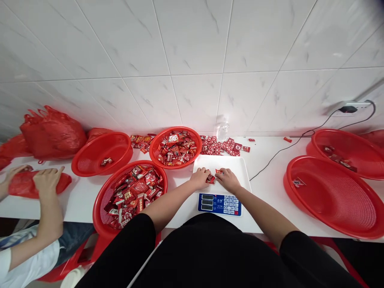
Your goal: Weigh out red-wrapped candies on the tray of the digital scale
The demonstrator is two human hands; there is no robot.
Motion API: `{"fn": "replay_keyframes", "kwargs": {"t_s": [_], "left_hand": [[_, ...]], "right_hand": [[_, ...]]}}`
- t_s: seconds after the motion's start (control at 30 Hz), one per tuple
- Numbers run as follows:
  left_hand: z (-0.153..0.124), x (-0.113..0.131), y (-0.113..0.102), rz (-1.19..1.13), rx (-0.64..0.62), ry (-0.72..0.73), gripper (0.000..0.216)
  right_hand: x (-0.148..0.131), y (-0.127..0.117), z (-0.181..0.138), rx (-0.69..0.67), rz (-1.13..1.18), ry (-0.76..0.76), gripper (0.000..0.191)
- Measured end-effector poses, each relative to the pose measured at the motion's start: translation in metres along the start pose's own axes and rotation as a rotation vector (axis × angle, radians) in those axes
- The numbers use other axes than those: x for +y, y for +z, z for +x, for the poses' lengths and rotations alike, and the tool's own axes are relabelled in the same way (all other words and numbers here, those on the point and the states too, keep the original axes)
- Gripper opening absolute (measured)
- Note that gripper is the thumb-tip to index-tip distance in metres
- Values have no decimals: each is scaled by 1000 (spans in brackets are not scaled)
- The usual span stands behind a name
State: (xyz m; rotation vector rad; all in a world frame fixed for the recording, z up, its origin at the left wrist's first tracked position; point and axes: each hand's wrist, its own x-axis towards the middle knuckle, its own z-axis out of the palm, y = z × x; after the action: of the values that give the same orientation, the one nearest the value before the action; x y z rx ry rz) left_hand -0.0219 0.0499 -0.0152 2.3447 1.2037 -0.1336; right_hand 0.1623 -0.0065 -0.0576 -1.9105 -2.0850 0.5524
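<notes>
Both my hands rest on the white pan of an electronic scale [237,168]. My left hand [200,177] is closed round small red wrapped candies [211,179] that show between the two hands. My right hand [228,179] is curled beside it, pinching a red candy at its fingertips. The scale's blue keypad and display [219,204] face me. A red basket of wrapped candies [130,195] stands just left of my left arm, and another full red basket [176,147] stands behind the scale.
Loose red candies [223,146] lie by the tiled wall. A nearly empty red basket [102,154] is at the left; two large red baskets [333,196] at the right. A co-worker's hands [45,180] hold a red bag. The scale's cable [279,154] runs to a wall socket.
</notes>
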Motion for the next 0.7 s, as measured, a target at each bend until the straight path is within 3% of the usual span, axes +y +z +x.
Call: {"fn": "replay_keyframes", "kwargs": {"t_s": [0.13, 0.3, 0.5, 0.57, 0.7], "left_hand": [[4, 3, 2, -149, 37, -59, 40], [5, 7, 0, -497, 129, -199, 37], [0, 32, 9, -930, 103, -212, 48], [0, 40, 17, -935, 133, -178, 52], [0, 48, 27, -687, 189, -132, 61]], "right_hand": [[2, 3, -3, 41, 127, 114, 27], [4, -2, 1, 154, 438, 293, 27], [-25, 5, 6, 181, 949, 449, 35], [-35, 5, 5, 163, 1088, 465, 36], [-45, -3, -2, 73, 1290, 465, 48]]}}
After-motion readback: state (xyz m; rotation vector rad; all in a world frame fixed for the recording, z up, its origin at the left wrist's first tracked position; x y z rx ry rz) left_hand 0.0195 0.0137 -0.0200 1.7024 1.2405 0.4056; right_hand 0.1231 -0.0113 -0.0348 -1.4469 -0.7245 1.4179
